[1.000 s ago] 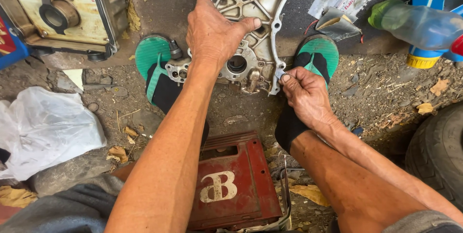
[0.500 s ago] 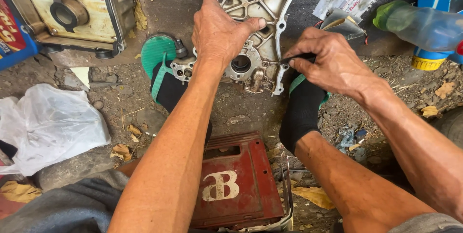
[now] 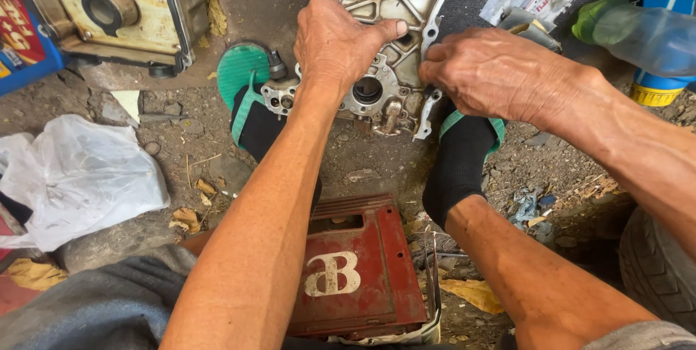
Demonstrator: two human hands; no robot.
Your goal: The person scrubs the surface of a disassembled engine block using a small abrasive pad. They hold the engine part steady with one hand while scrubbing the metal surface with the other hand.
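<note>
Left hand (image 3: 341,38) pressed flat, fingers spread, on the grey metal engine cover (image 3: 391,67) lying on the dirt floor | right hand (image 3: 493,75) curled closed at the cover's edge, grip contents hidden | feet in black socks (image 3: 457,169) braced the cover | red metal box (image 3: 355,270) nearer the body

I'm seeing a dull, grimy cast-metal cover (image 3: 384,2), black cloth socks (image 3: 457,165), a crinkled glossy plastic bag (image 3: 80,176) and a scuffed red painted-metal box (image 3: 355,270).
</note>
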